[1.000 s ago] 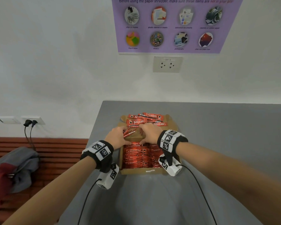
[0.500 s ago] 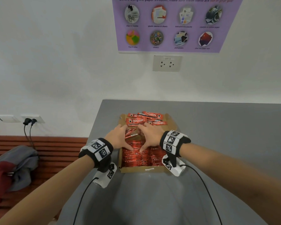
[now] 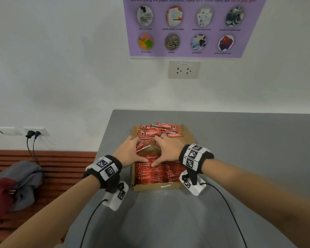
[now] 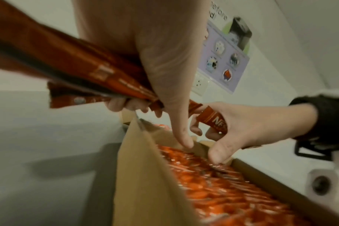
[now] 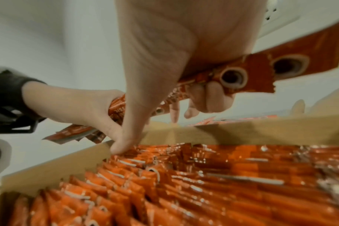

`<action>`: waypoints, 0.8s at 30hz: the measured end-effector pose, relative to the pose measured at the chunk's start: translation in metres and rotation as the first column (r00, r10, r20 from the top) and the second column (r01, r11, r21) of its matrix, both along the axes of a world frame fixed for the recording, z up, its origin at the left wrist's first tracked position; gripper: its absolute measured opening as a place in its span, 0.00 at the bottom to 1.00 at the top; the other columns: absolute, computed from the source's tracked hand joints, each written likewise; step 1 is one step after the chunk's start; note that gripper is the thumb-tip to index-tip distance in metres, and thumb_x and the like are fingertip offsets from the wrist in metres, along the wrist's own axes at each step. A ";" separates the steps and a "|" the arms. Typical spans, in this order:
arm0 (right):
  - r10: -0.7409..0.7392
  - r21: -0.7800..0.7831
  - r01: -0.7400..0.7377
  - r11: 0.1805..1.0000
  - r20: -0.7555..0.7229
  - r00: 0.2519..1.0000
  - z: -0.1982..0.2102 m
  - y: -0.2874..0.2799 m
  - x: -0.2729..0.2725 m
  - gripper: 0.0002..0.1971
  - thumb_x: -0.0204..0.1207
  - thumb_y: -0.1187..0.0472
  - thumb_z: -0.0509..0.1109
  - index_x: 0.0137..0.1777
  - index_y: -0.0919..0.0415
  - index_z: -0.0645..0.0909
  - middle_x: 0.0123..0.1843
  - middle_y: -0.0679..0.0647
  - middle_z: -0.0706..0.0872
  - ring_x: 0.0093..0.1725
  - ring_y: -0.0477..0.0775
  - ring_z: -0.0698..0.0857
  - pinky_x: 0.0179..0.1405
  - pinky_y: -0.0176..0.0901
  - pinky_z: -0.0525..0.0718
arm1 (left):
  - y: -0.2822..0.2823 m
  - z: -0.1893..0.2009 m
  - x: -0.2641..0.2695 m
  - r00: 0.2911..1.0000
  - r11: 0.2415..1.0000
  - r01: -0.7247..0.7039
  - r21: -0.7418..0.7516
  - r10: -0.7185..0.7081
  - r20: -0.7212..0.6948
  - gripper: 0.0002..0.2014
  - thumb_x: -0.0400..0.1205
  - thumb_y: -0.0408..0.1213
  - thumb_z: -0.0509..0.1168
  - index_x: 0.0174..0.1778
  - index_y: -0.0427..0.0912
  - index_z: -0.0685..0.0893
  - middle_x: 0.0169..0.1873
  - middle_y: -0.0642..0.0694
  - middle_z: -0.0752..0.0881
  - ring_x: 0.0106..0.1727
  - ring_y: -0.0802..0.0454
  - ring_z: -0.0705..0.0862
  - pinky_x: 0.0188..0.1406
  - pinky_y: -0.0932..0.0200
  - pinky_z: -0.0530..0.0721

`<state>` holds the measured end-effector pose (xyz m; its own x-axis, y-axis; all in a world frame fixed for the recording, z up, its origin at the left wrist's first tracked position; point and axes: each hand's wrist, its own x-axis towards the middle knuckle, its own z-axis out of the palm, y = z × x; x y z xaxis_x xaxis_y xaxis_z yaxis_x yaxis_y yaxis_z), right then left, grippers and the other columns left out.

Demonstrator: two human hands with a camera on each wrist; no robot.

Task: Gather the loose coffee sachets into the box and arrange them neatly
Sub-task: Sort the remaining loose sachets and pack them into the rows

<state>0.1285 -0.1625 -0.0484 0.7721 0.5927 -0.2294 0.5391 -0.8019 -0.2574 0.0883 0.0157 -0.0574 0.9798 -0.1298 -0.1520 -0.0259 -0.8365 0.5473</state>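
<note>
**Both hands gripping one bundle of sachets over the box**

Your left hand (image 3: 128, 151) and right hand (image 3: 166, 149) meet above the middle of the open brown cardboard box (image 3: 156, 187) on the grey tabletop (image 3: 240, 140). Each has its fingers curled round a bundle of loose red coffee sachets (image 4: 71, 73), held crosswise, while both thumbs point down and their tips touch the packed red sachets (image 3: 150, 173) standing in tight rows in the half of the box at 6 o'clock. At 12 o'clock from your hands, more loose red sachets (image 3: 150, 132) lie jumbled flat on the far half of the box. At 12 o'clock on the wall hang a white socket (image 3: 184, 70) and a purple poster (image 3: 186, 27).
</note>
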 end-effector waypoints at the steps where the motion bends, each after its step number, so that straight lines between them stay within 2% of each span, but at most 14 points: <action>1: 0.015 -0.006 -0.015 1.000 0.019 1.000 0.001 -0.001 -0.003 0.44 0.53 0.32 0.78 0.63 0.57 0.68 0.58 0.53 0.76 0.51 0.54 0.79 0.46 0.47 0.81 | 0.000 0.001 -0.004 1.000 1.000 0.011 0.005 -0.011 0.002 0.40 0.63 0.49 0.80 0.70 0.45 0.71 0.63 0.45 0.73 0.61 0.51 0.76 0.65 0.54 0.76; 4: 0.079 -0.070 -0.076 0.995 0.038 0.996 -0.001 -0.005 -0.015 0.44 0.52 0.32 0.79 0.61 0.58 0.67 0.57 0.53 0.77 0.46 0.50 0.77 0.41 0.44 0.77 | -0.004 -0.004 -0.017 0.996 0.984 0.080 0.159 -0.076 -0.037 0.45 0.61 0.52 0.80 0.72 0.46 0.68 0.64 0.46 0.70 0.61 0.47 0.78 0.64 0.49 0.79; 6: 0.078 -0.082 -0.075 0.994 0.033 0.996 -0.003 -0.005 -0.019 0.42 0.53 0.35 0.80 0.59 0.58 0.67 0.56 0.53 0.78 0.44 0.50 0.75 0.39 0.43 0.73 | -0.007 -0.007 -0.022 0.997 0.973 0.076 0.219 -0.071 -0.034 0.43 0.62 0.52 0.80 0.70 0.45 0.68 0.64 0.44 0.69 0.60 0.45 0.80 0.62 0.47 0.81; 10: 0.069 -0.030 -0.068 0.997 0.029 0.997 0.001 -0.006 -0.018 0.35 0.55 0.34 0.79 0.52 0.56 0.69 0.51 0.51 0.78 0.42 0.50 0.77 0.37 0.42 0.73 | -0.005 -0.005 -0.021 0.997 0.987 0.054 0.150 -0.046 -0.055 0.42 0.62 0.54 0.79 0.69 0.45 0.70 0.64 0.44 0.70 0.62 0.46 0.78 0.65 0.47 0.79; 12: 0.101 -0.065 -0.100 0.993 0.017 0.995 0.003 -0.006 -0.019 0.35 0.53 0.33 0.79 0.50 0.55 0.69 0.49 0.49 0.77 0.43 0.50 0.77 0.36 0.42 0.73 | -0.004 -0.005 -0.023 0.994 0.985 0.073 0.155 -0.059 -0.093 0.42 0.62 0.54 0.79 0.69 0.45 0.70 0.64 0.45 0.70 0.62 0.47 0.78 0.66 0.47 0.78; 15: 0.106 -0.115 -0.108 0.987 -0.024 0.994 0.001 -0.005 -0.023 0.36 0.54 0.38 0.81 0.53 0.57 0.69 0.52 0.51 0.79 0.45 0.51 0.78 0.39 0.44 0.76 | -0.006 -0.002 -0.028 0.992 0.974 0.092 0.205 -0.073 -0.099 0.37 0.66 0.52 0.78 0.67 0.44 0.71 0.63 0.46 0.69 0.59 0.47 0.79 0.63 0.49 0.80; 17: 0.029 -0.018 -0.031 0.999 -0.081 0.996 0.002 -0.006 -0.022 0.34 0.60 0.46 0.81 0.59 0.58 0.68 0.54 0.53 0.79 0.48 0.53 0.80 0.43 0.48 0.82 | -0.008 0.004 -0.028 0.998 0.991 0.060 0.123 -0.058 -0.026 0.29 0.71 0.49 0.75 0.64 0.44 0.73 0.59 0.46 0.71 0.55 0.51 0.79 0.61 0.54 0.81; 18: -0.018 0.090 0.030 0.995 -0.132 0.991 0.004 -0.007 -0.022 0.32 0.64 0.54 0.80 0.62 0.59 0.66 0.52 0.53 0.78 0.47 0.54 0.81 0.41 0.45 0.83 | -0.009 0.010 -0.027 0.999 0.998 0.024 0.049 -0.025 0.032 0.22 0.75 0.46 0.72 0.62 0.43 0.75 0.56 0.47 0.74 0.50 0.54 0.79 0.58 0.58 0.80; 20: -0.062 0.287 0.126 0.950 -0.223 0.973 0.015 -0.008 -0.021 0.32 0.71 0.68 0.71 0.72 0.61 0.58 0.50 0.54 0.76 0.39 0.49 0.78 0.30 0.31 0.77 | -0.009 0.023 -0.023 0.985 0.982 -0.084 -0.169 0.108 0.136 0.07 0.80 0.38 0.67 0.50 0.44 0.77 0.44 0.50 0.79 0.39 0.61 0.78 0.45 0.69 0.80; 22: -0.081 0.378 0.168 0.911 -0.236 0.968 0.026 -0.007 -0.020 0.34 0.75 0.75 0.60 0.78 0.63 0.49 0.53 0.60 0.76 0.36 0.44 0.73 0.26 0.24 0.72 | -0.013 0.033 -0.016 0.958 0.900 -0.184 -0.396 0.254 0.133 0.04 0.81 0.35 0.66 0.42 0.43 0.77 0.35 0.52 0.82 0.32 0.61 0.79 0.30 0.72 0.76; 24: -0.087 0.445 0.187 0.876 -0.235 0.968 0.035 -0.004 -0.021 0.32 0.78 0.76 0.54 0.79 0.65 0.46 0.54 0.61 0.76 0.37 0.43 0.73 0.29 0.22 0.73 | -0.020 0.039 -0.011 0.950 0.799 -0.204 -0.566 0.301 0.082 0.03 0.79 0.35 0.69 0.42 0.40 0.82 0.34 0.49 0.85 0.27 0.63 0.80 0.28 0.71 0.75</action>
<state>0.1078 -0.1667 -0.0138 0.8201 0.5604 -0.1160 0.3286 -0.6271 -0.7062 0.0774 -0.0038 -0.0184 0.9933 0.1119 0.0288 0.0173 -0.3910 0.9202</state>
